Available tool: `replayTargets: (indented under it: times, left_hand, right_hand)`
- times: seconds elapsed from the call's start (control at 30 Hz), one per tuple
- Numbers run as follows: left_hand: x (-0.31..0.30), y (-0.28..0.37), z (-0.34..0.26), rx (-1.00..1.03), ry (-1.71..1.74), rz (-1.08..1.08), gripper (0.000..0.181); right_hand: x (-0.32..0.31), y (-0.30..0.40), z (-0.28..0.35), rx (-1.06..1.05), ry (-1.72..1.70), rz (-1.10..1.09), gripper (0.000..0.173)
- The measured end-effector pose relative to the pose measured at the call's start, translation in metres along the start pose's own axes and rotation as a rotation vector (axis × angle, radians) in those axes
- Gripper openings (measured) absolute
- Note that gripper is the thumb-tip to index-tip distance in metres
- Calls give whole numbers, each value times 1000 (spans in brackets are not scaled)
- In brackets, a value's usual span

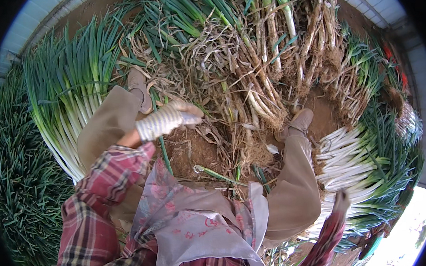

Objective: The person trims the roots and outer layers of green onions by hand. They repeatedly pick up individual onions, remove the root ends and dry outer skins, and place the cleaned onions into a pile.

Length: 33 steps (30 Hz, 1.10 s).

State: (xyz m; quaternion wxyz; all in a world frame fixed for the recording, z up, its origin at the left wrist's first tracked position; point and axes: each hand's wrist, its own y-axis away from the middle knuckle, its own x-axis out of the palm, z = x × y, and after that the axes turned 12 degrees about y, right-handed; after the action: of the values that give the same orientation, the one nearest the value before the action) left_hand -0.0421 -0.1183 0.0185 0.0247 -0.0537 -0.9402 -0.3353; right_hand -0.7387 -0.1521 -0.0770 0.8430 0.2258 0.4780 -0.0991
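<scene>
My left hand (169, 120), in a striped knit glove, is over the ground between my legs, fingers pointing right. Blur hides whether they touch or pinch anything; no clear object shows in them. A long green leaf (164, 153) passes beneath that hand. My right hand (341, 203), blurred, is at the right beside a pile of peeled green onions with white stalks (340, 161); its fingers are unclear. Unpeeled green onions with brown roots (262, 99) lie ahead between my feet. A single thin stalk (219, 175) lies near my apron.
A large bunch of green onions (72, 110) leans by my left leg, with dense green leaves (25, 178) beyond. Dry husks (187, 74) litter the soil. More rooted bundles (321, 40) stand at the upper right. A pale wall (42, 14) curves behind.
</scene>
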Motion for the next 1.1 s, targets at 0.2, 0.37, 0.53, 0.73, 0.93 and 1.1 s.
replayTargets:
  times: [0.2,0.37,0.53,0.73,0.93,1.1]
  left_hand:
    - [-42,-4,-42,172,297,-63,37]
    - [-40,14,-70,294,364,-125,40]
    - [-41,30,-87,388,394,-59,42]
    - [-65,41,-71,342,545,-9,47]
    - [-70,8,-60,342,545,-14,48]
    - [-92,-9,-58,347,712,-411,33]
  right_hand:
    - [121,12,337,-327,103,298,38]
    - [261,26,414,-330,878,359,75]
    - [274,24,430,-150,848,394,52]
    - [180,152,431,-137,-629,1150,33]
    - [247,206,355,113,-787,1385,30]
    - [261,201,424,-24,-385,792,28]
